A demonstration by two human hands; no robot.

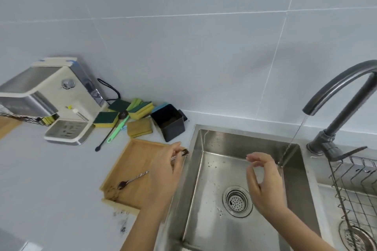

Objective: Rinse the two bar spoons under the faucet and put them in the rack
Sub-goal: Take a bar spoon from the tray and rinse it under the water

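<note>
My left hand [166,171] is closed around one bar spoon [184,152]; its dirty bowl sticks out past my fingers, right at the left rim of the sink [214,230]. The second bar spoon [132,179] lies on the wooden tray [140,149], its bowl coated with brown residue. My right hand [263,179] hovers over the sink basin with curled, parted fingers, holding nothing. A thin stream of water [293,138] runs from the dark faucet [336,91] just right of that hand. The wire rack [359,189] sits at the far right.
A coffee machine [53,96] stands at the back left. Several sponges [130,116], a green brush and a black container [169,122] lie behind the tray. Brown crumbs lie in the tray's near corner and on the counter beside it. A drain strainer [237,200] sits in the basin.
</note>
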